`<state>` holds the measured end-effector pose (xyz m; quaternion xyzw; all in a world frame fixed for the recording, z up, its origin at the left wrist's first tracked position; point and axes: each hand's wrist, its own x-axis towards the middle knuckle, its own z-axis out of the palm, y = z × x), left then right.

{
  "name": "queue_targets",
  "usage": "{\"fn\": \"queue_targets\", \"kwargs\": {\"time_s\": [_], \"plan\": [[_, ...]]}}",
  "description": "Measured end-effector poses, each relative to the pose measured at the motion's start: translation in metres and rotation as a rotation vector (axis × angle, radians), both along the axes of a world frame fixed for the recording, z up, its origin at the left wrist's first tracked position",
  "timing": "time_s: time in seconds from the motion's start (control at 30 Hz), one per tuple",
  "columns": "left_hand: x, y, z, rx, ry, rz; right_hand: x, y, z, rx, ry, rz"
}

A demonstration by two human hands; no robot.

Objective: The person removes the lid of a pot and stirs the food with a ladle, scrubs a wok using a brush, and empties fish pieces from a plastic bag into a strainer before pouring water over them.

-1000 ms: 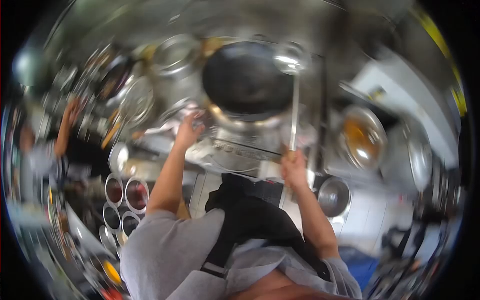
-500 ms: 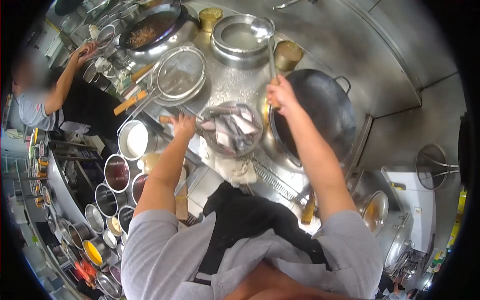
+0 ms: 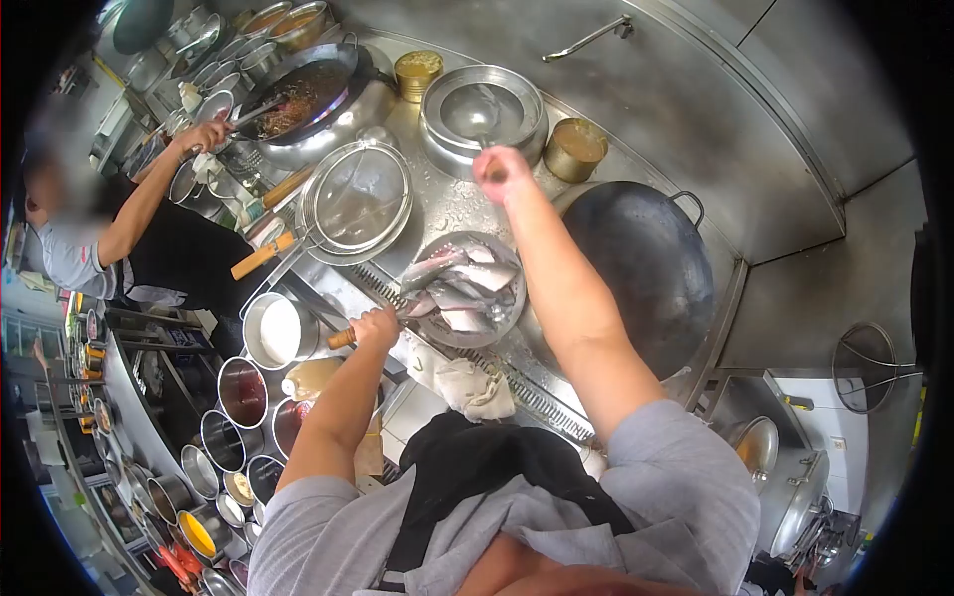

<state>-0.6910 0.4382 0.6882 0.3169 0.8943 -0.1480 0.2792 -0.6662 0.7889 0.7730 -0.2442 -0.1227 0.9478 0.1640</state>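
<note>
My left hand is closed around the wooden handle of a strainer, whose round bowl holds several silvery fish. The strainer sits over the steel counter, left of the large black wok. My right hand grips a ladle by its handle. The ladle's bowl is in the steel pot at the back, where it looks to be in liquid. My fingers hide much of the ladle's handle.
Two wire-mesh strainers lie stacked over a bowl at left. Gold-coloured tins flank the pot. A cloth lies on the front edge. At far left a co-worker stirs another wok. Several steel containers stand at left.
My right hand has moved left from beside the wok, and the ladle has gone down into the pot. The fish have shifted in the strainer. The co-worker's arm has moved toward the other wok.
</note>
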Motion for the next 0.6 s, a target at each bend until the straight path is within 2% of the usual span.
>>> {"fn": "queue_targets", "kwargs": {"time_s": [0.03,0.1,0.17,0.23,0.3,0.37,0.4,0.47,0.6], "plan": [[0.005,0.001,0.001,-0.016,-0.05,0.056,0.009,0.001,0.007,-0.237,0.193,0.017],[0.007,0.006,-0.006,-0.052,-0.114,0.088,0.024,-0.019,0.008,-0.26,0.192,0.025],[0.016,0.014,-0.001,0.121,-0.126,0.217,0.05,-0.035,0.016,-0.254,0.215,0.045],[0.022,0.023,-0.003,0.55,0.045,0.153,0.079,-0.046,0.028,-0.136,0.269,0.081],[0.024,0.048,0.014,0.831,0.072,-0.024,0.116,-0.074,0.059,-0.124,0.27,0.095],[0.024,0.077,-0.007,0.94,0.053,-0.063,0.151,-0.103,0.088,-0.118,0.34,0.063],[0.023,0.087,-0.016,0.938,0.046,-0.067,0.166,-0.113,0.101,-0.119,0.337,0.056],[0.026,0.099,-0.028,0.668,0.08,-0.001,0.195,-0.134,0.123,-0.13,0.276,0.064],[0.023,0.107,-0.018,0.487,0.021,0.038,0.245,-0.163,0.142,-0.101,0.192,0.071]]}}
